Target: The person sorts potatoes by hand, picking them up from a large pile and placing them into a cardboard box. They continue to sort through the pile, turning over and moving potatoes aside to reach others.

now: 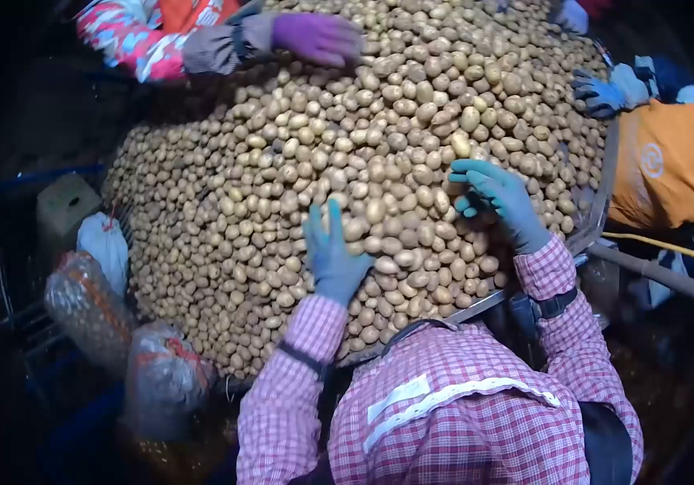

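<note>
A large heap of potatoes (282, 210) lies under both hands. My left hand (335, 263), in a teal glove, rests low on the heap at the near side. Its fingers are spread and no potato is in its grasp. My right hand (508, 198), in a matching glove, hovers at the heap's right part, fingers curved and apart from the thumb. A dark patch shows beneath its palm; whether that is shadow or a dark potato I cannot make out.
A person's purple glove (319, 39) reaches over the heap at the far left. Another person's blue glove (601, 90) touches its right edge, beside an orange apron (660, 166). Filled bags (165, 372) stand at left. A metal rim (476, 309) borders the near side.
</note>
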### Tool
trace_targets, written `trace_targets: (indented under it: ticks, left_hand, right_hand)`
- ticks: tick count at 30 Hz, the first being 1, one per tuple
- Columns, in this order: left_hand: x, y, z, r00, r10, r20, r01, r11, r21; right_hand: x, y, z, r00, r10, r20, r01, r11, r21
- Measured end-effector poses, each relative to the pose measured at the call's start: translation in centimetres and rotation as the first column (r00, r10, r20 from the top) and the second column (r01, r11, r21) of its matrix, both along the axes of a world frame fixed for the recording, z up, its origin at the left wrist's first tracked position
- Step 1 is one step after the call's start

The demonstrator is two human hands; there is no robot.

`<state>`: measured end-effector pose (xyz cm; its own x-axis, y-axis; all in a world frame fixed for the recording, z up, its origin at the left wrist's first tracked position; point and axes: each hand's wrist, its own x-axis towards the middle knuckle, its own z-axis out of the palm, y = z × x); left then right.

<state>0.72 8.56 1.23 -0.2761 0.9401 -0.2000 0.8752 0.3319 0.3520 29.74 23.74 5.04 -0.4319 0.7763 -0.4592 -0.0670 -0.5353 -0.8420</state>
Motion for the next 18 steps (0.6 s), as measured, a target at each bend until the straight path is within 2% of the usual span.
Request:
trace_targets:
  ticks: [1,2,3,4,5,6,7,8,9,11,13,14,15,17,18]
  left_hand:
    - [0.3,1.3,-1.5,0.993,-0.057,-0.1,0.063,0.997,0.049]
    - [1.6,3.3,-1.2,1.0,-0.003,-0.025,0.005,0.998,0.069]
    - [2.0,5.2,-0.7,0.997,-0.038,0.07,0.027,0.987,0.16]
    - [2.2,8.1,-0.7,0.966,-0.14,0.216,0.095,0.974,0.206]
    - [3.4,9.7,-1.7,0.982,-0.185,-0.038,0.188,0.937,0.295]
    - [5.1,11.3,-1.7,0.989,-0.094,-0.111,0.126,0.938,0.324]
    - [5.6,13.0,-2.7,0.996,-0.081,-0.046,0.092,0.926,0.367]
    - [5.9,14.4,-1.3,0.997,-0.071,0.009,0.068,0.973,0.22]
    - [6.7,16.4,-2.8,0.999,-0.029,0.041,0.016,0.954,0.299]
    - [8.7,20.4,-3.3,0.997,0.071,-0.032,-0.061,0.967,0.248]
    - [11.0,22.5,-2.3,0.998,-0.011,0.056,-0.004,0.968,0.25]
    - [12.1,22.2,0.6,0.98,-0.054,0.189,0.013,0.977,0.211]
    - [12.8,21.9,1.8,0.971,-0.177,0.161,0.15,0.975,0.165]
    - [13.0,19.3,1.8,0.875,-0.355,0.33,0.253,0.915,0.315]
    - [11.9,17.6,1.7,0.874,-0.372,0.313,0.246,0.894,0.375]
  right_hand:
    - [-0.7,0.3,0.5,1.0,0.015,-0.015,-0.015,1.0,0.015]
    - [-1.1,0.8,0.5,0.999,0.044,-0.021,-0.044,0.999,0.0]
    - [-1.3,0.9,0.8,0.998,0.053,-0.034,-0.052,0.998,0.017]
    - [-1.8,1.0,1.2,0.997,0.064,-0.053,-0.062,0.997,0.035]
    - [-2.2,1.1,1.3,0.994,0.076,-0.073,-0.072,0.996,0.055]
    - [-2.3,1.1,0.5,0.993,0.109,-0.047,-0.105,0.992,0.068]
    - [-2.5,0.8,1.1,0.991,0.13,-0.041,-0.127,0.99,0.06]
    - [-2.3,0.2,2.2,0.989,0.145,-0.03,-0.144,0.988,0.052]
    - [-2.1,-0.4,2.8,0.987,0.161,-0.014,-0.16,0.986,0.037]
    - [-1.1,-1.4,1.7,0.97,0.238,-0.047,-0.238,0.971,0.009]
    - [-0.7,-2.5,1.5,0.961,0.263,-0.088,-0.268,0.962,-0.044]
    - [-0.9,-3.1,1.5,0.964,0.262,-0.046,-0.264,0.963,-0.06]
    - [-1.1,-3.9,1.2,0.97,0.239,-0.033,-0.241,0.968,-0.074]
    - [-1.3,-5.1,0.3,0.979,0.2,-0.021,-0.201,0.975,-0.093]
    - [-0.9,-5.0,0.2,0.96,0.279,0.026,-0.275,0.956,-0.096]
